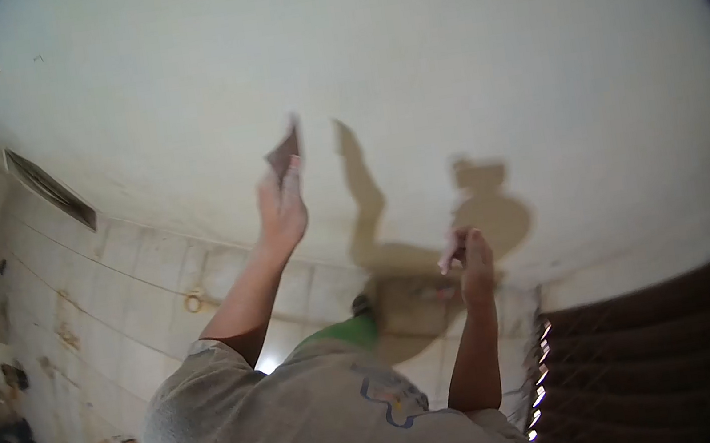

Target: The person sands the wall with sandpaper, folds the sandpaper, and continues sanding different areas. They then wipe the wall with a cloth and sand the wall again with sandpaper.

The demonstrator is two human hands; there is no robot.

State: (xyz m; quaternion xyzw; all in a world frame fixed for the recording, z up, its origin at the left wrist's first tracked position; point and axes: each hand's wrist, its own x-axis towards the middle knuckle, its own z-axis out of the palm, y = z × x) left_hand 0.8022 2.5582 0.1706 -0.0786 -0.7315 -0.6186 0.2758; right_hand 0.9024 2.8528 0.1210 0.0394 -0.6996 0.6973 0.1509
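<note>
My left hand [283, 199] is raised in front of a pale wall [475, 44], its fingers closed on a brown folded sheet [284, 153] that juts up past the fingertips. Lower and to the right, my right hand [472, 260] is held before the wall with its fingers bent together; whatever it may hold is too blurred to tell. A shadow [490, 213] of the head and a raised arm falls on the wall between and beside the hands.
A dark vent-like opening [50, 188] is at the left. A thin cable with a yellowish coil [193, 300] crosses the tiled floor [128, 269]. Dark slatted material [651, 362] fills the lower right. Several items lie at the lower left.
</note>
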